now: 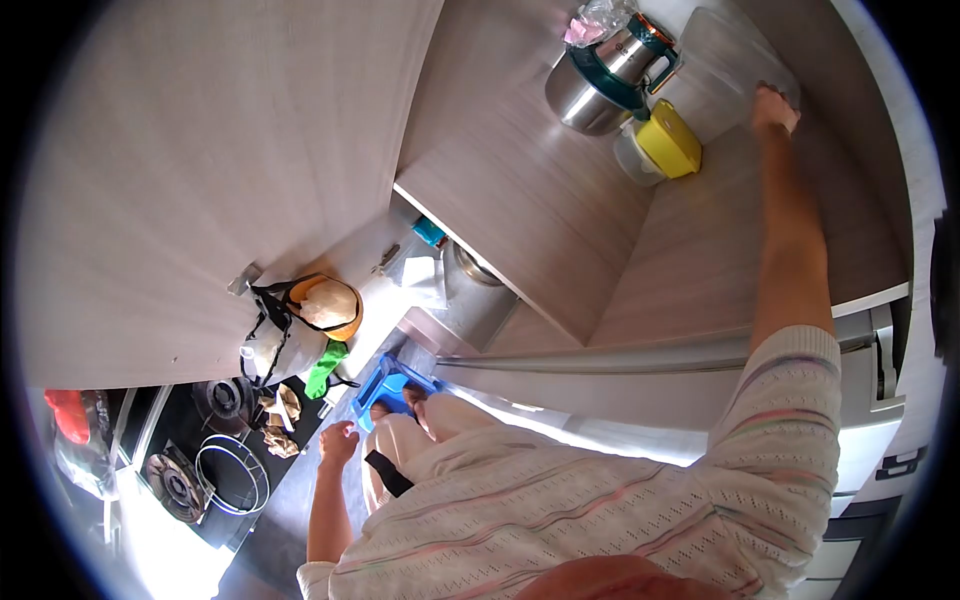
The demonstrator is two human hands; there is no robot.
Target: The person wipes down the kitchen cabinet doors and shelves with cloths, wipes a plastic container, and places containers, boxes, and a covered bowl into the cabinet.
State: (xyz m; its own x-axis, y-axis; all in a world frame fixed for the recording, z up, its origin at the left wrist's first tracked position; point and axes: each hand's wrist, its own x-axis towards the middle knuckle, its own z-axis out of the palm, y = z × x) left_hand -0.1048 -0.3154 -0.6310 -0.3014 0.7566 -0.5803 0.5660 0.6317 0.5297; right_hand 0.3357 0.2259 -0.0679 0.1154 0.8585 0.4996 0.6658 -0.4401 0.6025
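My right hand [776,108] reaches deep into a wood-grain cupboard. Its fingers are closed on the near edge of a clear plastic container [725,70], which lies against the cupboard wall. Left of that container are a yellow plastic box [674,140], a translucent tub [637,160] and a steel pot with dark green trim [590,95]. A steel jug with a green handle [632,50] sits against the pot. Low at my side, my left hand [338,443] hangs with loosely bent fingers and nothing visible in it.
My feet are on a blue step stool [380,385]. An open cupboard door [220,150] fills the left. Below it are a gas hob [225,405] with a wire ring [232,473], an orange bowl holding a bag [330,303], and a green cloth-like item [325,368].
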